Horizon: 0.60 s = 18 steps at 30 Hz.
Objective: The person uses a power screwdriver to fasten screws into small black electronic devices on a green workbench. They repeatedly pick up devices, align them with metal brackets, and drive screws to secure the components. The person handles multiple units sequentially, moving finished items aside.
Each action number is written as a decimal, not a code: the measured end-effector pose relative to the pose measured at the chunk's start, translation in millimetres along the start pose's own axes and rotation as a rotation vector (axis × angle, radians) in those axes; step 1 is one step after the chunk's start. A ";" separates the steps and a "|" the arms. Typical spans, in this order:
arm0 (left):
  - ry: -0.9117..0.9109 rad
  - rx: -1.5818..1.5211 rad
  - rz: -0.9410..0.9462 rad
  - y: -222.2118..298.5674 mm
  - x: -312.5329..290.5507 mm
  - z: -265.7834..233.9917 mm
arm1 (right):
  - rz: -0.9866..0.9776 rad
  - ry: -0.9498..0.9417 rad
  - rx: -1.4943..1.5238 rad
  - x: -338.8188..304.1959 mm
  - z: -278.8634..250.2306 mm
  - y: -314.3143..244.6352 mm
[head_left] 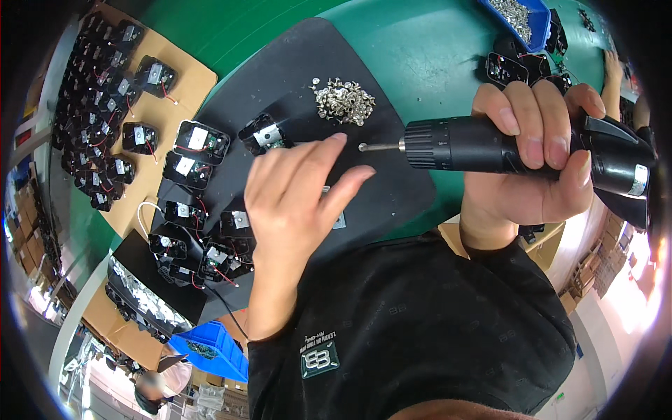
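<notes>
Right fingers [533, 142] wrapped round black screwdriver [462, 144], long axis 9-to-3 o'clock, bit [383, 147] pointing at 9. Left hand [285, 192] nearer bit end, which lies at its 2; thumb and index parted, nothing visible between. Screw pile [344, 103] at bit's 11.

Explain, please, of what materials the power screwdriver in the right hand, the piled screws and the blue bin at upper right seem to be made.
Power screwdriver: probably satin black plastic, from the soft highlights and ridged collar; its bit looks metallic, grey with a shine.
Piled screws: apparently shiny, silvery metal, from the bright glints.
Blue bin: likely smooth plastic, from its even colour.
</notes>
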<state>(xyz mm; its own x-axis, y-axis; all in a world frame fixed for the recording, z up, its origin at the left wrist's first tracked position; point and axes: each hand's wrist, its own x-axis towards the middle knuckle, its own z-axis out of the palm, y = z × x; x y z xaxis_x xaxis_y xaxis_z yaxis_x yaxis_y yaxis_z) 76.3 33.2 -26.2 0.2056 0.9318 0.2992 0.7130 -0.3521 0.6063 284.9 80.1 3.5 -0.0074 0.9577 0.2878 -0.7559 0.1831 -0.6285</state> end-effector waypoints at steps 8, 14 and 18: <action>-0.006 -0.351 -0.226 13.5 -6.7 14.3 | 0.020 -0.008 0.022 -5.0 3.9 -5.8; 0.019 -0.421 -0.344 14.7 -13.7 20.9 | 0.116 -0.112 0.057 -4.0 -11.0 -15.3; -0.003 -0.585 -0.409 10.1 -19.3 23.2 | 0.044 -0.058 0.161 -8.0 -7.0 -6.6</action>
<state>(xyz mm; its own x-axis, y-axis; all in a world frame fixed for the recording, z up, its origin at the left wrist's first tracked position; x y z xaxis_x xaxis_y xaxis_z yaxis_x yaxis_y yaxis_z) 95.1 13.7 -42.9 0.0006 0.9993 -0.0385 0.2573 0.0370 0.9656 294.5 72.7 0.4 -0.0766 0.9487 0.3066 -0.8491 0.0992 -0.5189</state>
